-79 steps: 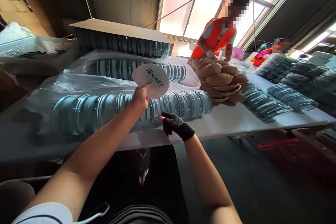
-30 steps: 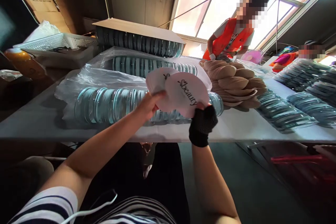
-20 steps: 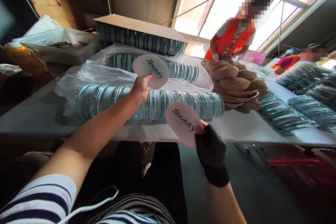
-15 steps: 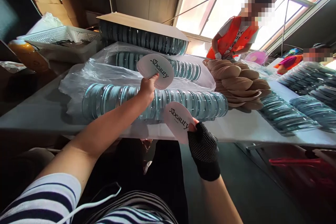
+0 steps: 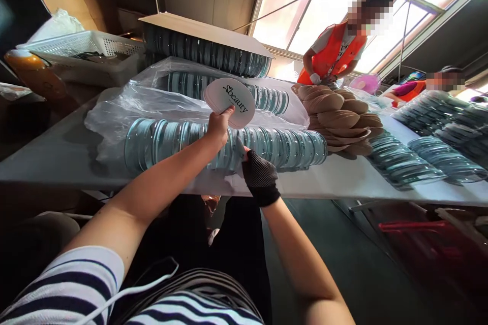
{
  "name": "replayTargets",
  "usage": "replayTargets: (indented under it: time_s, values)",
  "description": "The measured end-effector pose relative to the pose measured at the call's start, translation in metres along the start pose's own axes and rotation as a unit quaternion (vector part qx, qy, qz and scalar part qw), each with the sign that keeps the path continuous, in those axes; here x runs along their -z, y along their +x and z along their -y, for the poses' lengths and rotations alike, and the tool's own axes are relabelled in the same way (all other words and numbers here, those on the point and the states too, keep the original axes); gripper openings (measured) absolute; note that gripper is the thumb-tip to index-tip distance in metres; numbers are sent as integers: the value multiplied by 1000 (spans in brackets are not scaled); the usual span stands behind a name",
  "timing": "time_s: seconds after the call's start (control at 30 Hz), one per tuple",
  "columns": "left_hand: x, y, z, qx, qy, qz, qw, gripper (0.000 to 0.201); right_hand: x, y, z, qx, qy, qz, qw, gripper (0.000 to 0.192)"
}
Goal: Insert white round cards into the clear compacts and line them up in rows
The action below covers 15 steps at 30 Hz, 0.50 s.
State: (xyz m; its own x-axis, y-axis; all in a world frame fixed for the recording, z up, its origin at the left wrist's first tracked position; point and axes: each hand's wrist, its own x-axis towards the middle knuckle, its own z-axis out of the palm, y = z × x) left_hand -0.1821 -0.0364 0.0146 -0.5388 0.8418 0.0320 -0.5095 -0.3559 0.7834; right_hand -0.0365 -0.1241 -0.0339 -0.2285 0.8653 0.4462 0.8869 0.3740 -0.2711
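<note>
My left hand (image 5: 218, 128) holds up a small stack of white round cards (image 5: 230, 96) printed "beauty", above a long row of clear teal-rimmed round cases (image 5: 171, 139) lying on plastic wrap on the white table (image 5: 343, 180). My right hand (image 5: 259, 173), in a black fingerless glove, is at the near side of that row, pinching one more white card (image 5: 240, 149). That card shows only edge-on, pushed in among the cases.
Two more rows of cases (image 5: 267, 99) lie behind, the far one under a cardboard sheet (image 5: 198, 25). A pile of tan round puffs (image 5: 339, 111) and fanned-out cases (image 5: 404, 165) lie to the right. A person in an orange vest (image 5: 331, 53) works across the table. A white basket (image 5: 84, 43) stands at the left.
My right hand took one card off the stack, swung it down below the table edge, then brought it up against the front row of cases. My left hand kept the stack raised.
</note>
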Motion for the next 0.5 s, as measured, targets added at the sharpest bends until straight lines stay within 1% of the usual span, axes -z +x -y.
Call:
replayTargets:
  time_s: [0.07,0.13,0.23,0.3,0.4,0.5]
  values:
    - [1,1,0,1,-17,0,1000,20,-14,9,0,4,12,6,1000,37]
    - [3,3,-1,11,-30,0,999,18,-21,10,-3,-15,31,-16,999,37]
    - [5,5,0,33,-34,0,999,19,-23,5,-9,-52,77,-54,994,36]
    - [5,6,-1,41,-37,2,998,21,-23,5,-10,-69,90,-61,992,32]
    - [4,7,-5,64,-55,-5,996,25,-24,13,-6,-65,65,-22,996,28]
    - [2,8,-10,89,-79,-15,993,31,-23,20,0,-25,10,32,999,29]
